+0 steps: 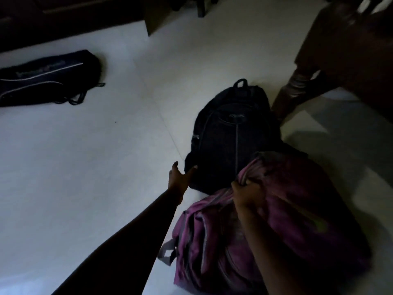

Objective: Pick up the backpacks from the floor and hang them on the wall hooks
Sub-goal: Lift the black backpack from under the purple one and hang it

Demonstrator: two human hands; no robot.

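Observation:
A purple backpack (287, 220) fills the lower right of the dim head view, and my right hand (247, 193) is shut on the fabric at its top. Beyond it a black backpack (231, 133) lies flat on the pale floor, its top loop pointing away from me. My left hand (179, 177) is stretched out with fingers apart at the black backpack's near left corner, holding nothing. A third dark bag (46, 77) with light piping lies far left on the floor. No wall hooks are in view.
A dark wooden furniture leg (297, 90) and body stand at the upper right, close to the black backpack. More dark furniture (153, 15) lines the top edge. The white tiled floor (95, 156) spreads across the left and middle.

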